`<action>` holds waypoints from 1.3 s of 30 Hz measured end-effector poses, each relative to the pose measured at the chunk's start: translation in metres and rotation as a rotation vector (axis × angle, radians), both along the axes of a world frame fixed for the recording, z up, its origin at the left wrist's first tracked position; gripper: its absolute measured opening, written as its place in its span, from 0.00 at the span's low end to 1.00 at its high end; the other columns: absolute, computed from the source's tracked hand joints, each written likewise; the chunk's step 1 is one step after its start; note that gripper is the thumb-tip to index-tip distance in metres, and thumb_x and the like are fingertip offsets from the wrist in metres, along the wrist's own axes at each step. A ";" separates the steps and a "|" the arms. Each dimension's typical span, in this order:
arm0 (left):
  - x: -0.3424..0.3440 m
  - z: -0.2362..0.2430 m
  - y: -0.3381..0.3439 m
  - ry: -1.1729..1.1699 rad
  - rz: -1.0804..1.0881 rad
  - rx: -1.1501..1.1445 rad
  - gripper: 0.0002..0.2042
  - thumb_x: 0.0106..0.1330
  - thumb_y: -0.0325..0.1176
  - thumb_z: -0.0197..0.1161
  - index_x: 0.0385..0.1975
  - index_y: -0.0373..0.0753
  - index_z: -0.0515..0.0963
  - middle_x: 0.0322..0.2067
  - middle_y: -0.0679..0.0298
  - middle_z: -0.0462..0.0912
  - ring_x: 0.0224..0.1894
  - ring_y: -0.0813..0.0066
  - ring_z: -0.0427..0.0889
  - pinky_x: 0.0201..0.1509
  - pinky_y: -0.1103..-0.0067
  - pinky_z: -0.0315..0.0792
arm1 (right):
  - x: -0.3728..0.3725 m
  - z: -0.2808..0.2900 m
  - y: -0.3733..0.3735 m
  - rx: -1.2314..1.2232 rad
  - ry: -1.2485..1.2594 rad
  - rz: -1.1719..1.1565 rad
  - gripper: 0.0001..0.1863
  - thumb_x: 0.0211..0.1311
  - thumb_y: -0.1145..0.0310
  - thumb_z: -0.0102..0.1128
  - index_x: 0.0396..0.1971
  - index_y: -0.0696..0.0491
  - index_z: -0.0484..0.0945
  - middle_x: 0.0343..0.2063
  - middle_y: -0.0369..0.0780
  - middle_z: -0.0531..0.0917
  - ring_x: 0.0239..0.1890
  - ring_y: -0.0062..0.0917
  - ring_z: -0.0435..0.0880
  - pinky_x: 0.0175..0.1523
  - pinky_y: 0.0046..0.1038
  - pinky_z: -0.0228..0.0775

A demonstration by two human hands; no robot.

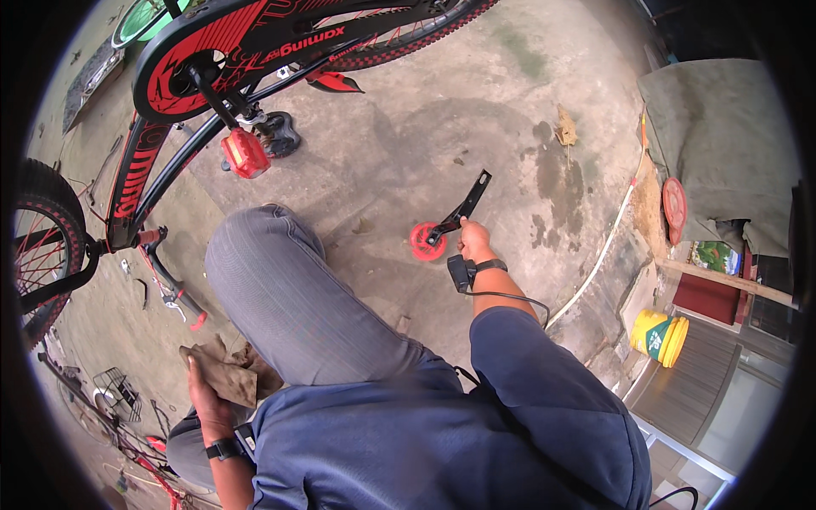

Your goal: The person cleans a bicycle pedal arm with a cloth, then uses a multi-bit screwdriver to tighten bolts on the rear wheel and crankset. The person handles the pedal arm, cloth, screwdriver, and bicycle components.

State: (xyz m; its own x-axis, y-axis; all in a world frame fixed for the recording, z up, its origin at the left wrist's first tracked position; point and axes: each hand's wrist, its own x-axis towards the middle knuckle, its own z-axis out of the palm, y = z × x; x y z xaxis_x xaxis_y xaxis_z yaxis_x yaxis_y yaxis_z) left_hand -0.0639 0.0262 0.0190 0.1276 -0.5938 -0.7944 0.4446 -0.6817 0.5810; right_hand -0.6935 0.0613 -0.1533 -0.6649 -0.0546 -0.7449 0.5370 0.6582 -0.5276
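My right hand (474,240) reaches out over the concrete floor, its fingers closed on the black bracket of a training wheel (466,204). The small red wheel at the bracket's near end hangs beside my fingers, and the slotted end points away from me. Low on the left, my left hand (204,398) grips a crumpled brown rag (228,374) next to my knee; part of the rag hides behind the leg. A black and red bicycle (136,174) stands upside down at the upper left, its red pedal (245,154) just beyond my knee.
The bicycle's handlebar grip (194,310) rests on the floor left of my knee. A wire basket (117,393) lies at the far left. To the right are a white hose (605,248), a yellow bucket (660,337) and a grey cover (722,144). A dry leaf (566,126) lies ahead.
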 end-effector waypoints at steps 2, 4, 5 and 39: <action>-0.002 -0.001 0.002 0.013 -0.010 -0.038 0.24 0.77 0.49 0.55 0.61 0.37 0.72 0.54 0.58 0.81 0.53 0.63 0.82 0.60 0.66 0.77 | -0.012 -0.008 0.003 0.008 -0.041 -0.013 0.13 0.71 0.57 0.62 0.37 0.51 0.75 0.20 0.37 0.70 0.18 0.26 0.68 0.23 0.31 0.60; -0.004 -0.003 0.003 -0.021 -0.012 0.013 0.24 0.76 0.49 0.55 0.61 0.37 0.72 0.54 0.58 0.81 0.53 0.63 0.82 0.60 0.66 0.77 | -0.023 -0.016 0.006 0.041 -0.036 -0.015 0.13 0.72 0.57 0.61 0.36 0.52 0.75 0.20 0.37 0.70 0.18 0.27 0.68 0.22 0.31 0.60; -0.005 -0.005 0.003 -0.017 -0.005 -0.017 0.24 0.76 0.49 0.55 0.61 0.37 0.71 0.53 0.58 0.81 0.53 0.63 0.82 0.60 0.66 0.77 | -0.025 -0.019 0.010 -0.012 -0.013 0.021 0.14 0.72 0.57 0.60 0.35 0.52 0.74 0.19 0.38 0.70 0.18 0.27 0.67 0.22 0.31 0.60; -0.010 -0.005 0.001 0.031 0.188 -0.133 0.15 0.78 0.41 0.55 0.54 0.37 0.73 0.47 0.56 0.83 0.46 0.62 0.86 0.52 0.66 0.82 | 0.150 0.256 -0.212 -0.971 -0.514 0.849 0.13 0.74 0.67 0.58 0.54 0.55 0.78 0.37 0.40 0.86 0.34 0.26 0.88 0.39 0.26 0.81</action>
State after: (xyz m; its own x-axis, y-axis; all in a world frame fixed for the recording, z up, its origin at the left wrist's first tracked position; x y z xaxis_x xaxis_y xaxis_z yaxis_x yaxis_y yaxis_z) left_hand -0.0743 0.0275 0.0138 0.2229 -0.6615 -0.7161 0.5752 -0.5038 0.6444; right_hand -0.5432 -0.1503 0.1023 0.1669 -0.9310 -0.3247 0.4329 0.3650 -0.8242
